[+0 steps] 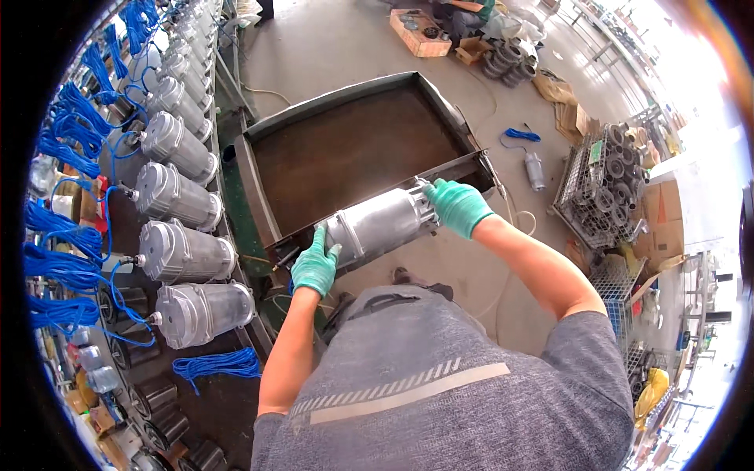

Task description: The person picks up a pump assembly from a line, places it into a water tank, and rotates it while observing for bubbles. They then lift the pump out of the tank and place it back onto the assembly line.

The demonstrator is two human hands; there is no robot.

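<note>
A cylindrical silver motor housing [381, 222] lies slantwise across the near edge of a metal tank [250, 184], its right end farther from me. My left hand [316, 267], in a green glove, is closed against its left end, with the thumb and fingers on the casing. At the ribbed right end, my right hand [458, 206], also gloved in green, curls its fingers over the end; what lies under the fingertips is partly hidden. The tank has a rust-brown inside.
Several silver motors [188, 250] with coiled blue cables [63, 271] line the bench to my left. One loose blue coil [216, 365] lies nearby. Right of the tank are another motor [534, 171] on the floor and a wire cage [577, 180] of metal parts. A person [471, 12] sits beyond.
</note>
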